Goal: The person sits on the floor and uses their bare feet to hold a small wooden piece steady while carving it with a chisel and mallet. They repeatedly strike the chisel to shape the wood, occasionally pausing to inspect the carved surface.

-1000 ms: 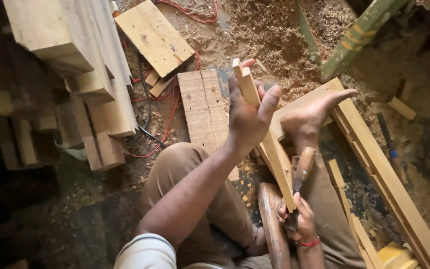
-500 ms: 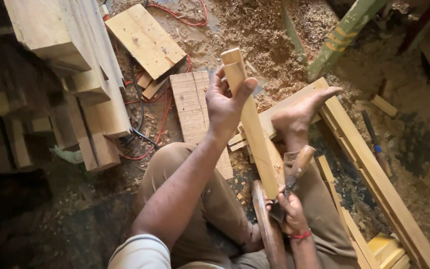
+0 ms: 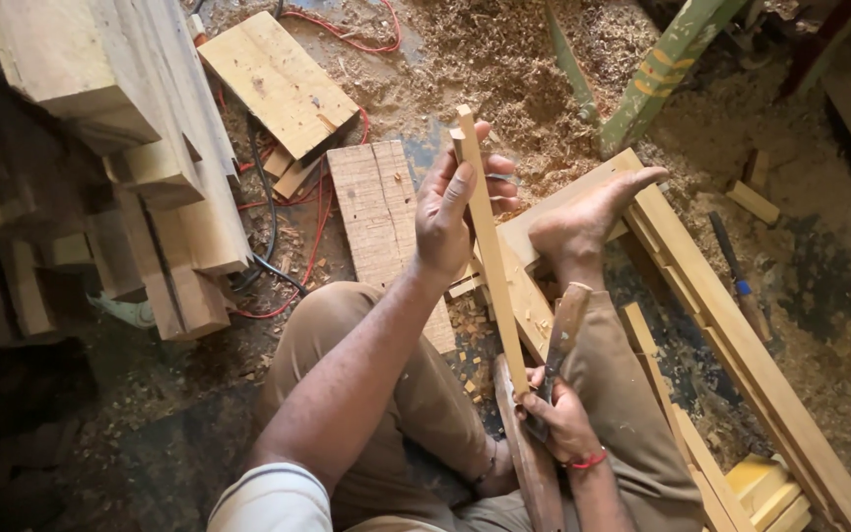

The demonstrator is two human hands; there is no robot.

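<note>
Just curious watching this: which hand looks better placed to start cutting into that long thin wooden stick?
Probably the right hand: its fingers already grip the wooden-handled chisel beside the long thin wooden stick. The left hand is busy holding the stick's upper end.

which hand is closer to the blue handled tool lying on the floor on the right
Right. The right hand, low beside the knee and gripping a wooden-handled tool, is nearer the blue-handled tool. The left hand, holding the upright stick, is farther left.

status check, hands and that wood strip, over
Left hand gripping the thin wood strip near its top, strip held up on end. Right hand holds a chisel at the strip's lower end. Bare foot on the plank beside.
</note>
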